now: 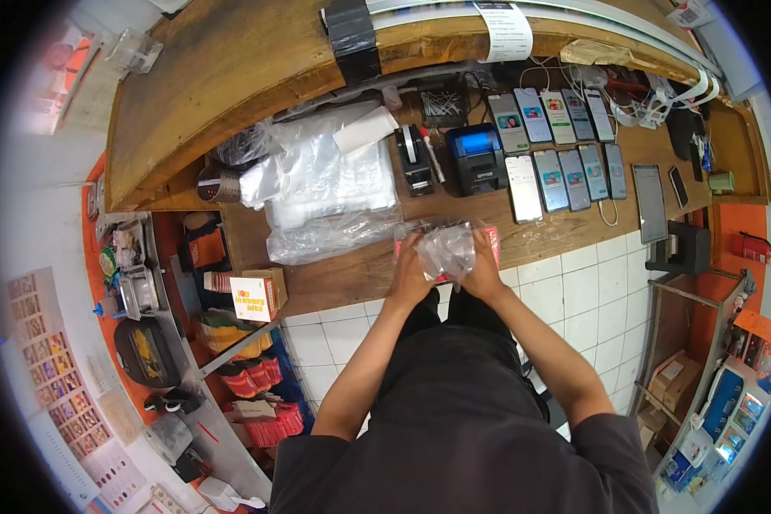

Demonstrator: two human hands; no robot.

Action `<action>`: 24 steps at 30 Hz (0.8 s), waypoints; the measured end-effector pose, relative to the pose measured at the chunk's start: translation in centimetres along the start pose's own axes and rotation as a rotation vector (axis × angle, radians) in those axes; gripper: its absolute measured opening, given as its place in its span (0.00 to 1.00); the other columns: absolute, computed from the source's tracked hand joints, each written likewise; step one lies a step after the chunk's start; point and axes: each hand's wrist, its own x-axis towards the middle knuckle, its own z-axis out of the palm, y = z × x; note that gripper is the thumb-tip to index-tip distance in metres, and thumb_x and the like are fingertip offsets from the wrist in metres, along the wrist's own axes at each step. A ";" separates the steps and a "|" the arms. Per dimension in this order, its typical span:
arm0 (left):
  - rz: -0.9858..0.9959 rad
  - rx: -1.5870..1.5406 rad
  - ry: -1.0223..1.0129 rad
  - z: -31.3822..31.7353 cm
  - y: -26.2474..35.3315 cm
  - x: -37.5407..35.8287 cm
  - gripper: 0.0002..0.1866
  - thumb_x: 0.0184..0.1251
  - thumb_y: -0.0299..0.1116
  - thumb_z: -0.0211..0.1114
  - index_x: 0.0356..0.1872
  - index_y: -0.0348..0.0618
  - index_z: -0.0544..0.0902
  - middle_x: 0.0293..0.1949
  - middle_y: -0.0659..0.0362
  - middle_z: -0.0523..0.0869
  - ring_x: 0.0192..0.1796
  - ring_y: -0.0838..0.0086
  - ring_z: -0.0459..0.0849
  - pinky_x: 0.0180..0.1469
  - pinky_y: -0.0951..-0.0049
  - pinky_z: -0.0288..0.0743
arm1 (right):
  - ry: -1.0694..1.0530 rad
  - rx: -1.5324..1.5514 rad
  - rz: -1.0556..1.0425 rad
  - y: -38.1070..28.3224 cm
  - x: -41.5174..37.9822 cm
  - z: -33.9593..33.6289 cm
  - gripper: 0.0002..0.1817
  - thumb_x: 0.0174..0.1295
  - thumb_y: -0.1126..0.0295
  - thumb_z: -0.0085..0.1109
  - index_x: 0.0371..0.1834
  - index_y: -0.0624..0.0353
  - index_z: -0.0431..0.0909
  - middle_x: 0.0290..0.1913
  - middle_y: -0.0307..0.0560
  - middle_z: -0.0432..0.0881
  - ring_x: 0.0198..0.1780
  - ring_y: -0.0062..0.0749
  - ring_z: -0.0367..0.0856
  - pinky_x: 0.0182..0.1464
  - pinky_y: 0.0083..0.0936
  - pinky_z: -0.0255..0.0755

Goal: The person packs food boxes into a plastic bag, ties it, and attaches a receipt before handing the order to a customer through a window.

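Observation:
At the front edge of the wooden counter, my left hand and my right hand grip a clear plastic bag from either side. A red box-like item with pale lettering shows beside and beneath the bag, its edges partly covered by my fingers. My thumbs and fingers are closed on the plastic, which bunches up between the hands. Just beyond the hands are a black tape dispenser and a dark receipt printer.
A pile of clear plastic bags covers the counter's left side. Several phones lie in two rows at right, with a tablet beyond. A white printed box sits at the left corner. An overhead wooden shelf overhangs the back.

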 end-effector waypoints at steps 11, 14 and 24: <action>-0.023 0.103 -0.099 1.2 2.3 0.1 0.27 0.53 0.44 0.67 0.53 0.42 0.78 0.65 0.44 0.63 0.72 0.50 0.58 0.75 0.38 0.34 | -0.126 0.321 0.093 -1.5 0.5 0.3 0.22 0.60 0.65 0.49 0.56 0.63 0.72 0.60 0.62 0.70 0.65 0.64 0.58 0.73 0.53 0.42; -0.067 0.149 -0.008 3.7 1.6 -0.5 0.29 0.51 0.51 0.69 0.52 0.44 0.77 0.64 0.45 0.66 0.74 0.52 0.57 0.76 0.41 0.30 | -0.295 0.243 0.080 -3.4 0.7 -0.5 0.24 0.61 0.64 0.50 0.56 0.69 0.69 0.62 0.68 0.67 0.65 0.65 0.59 0.73 0.53 0.44; -0.254 0.344 0.152 5.4 2.7 1.0 0.24 0.64 0.40 0.62 0.60 0.44 0.75 0.62 0.60 0.80 0.71 0.68 0.71 0.75 0.48 0.49 | -0.996 0.370 -0.251 0.9 18.2 -11.8 0.16 0.60 0.71 0.57 0.50 0.62 0.78 0.47 0.52 0.83 0.52 0.43 0.81 0.56 0.36 0.73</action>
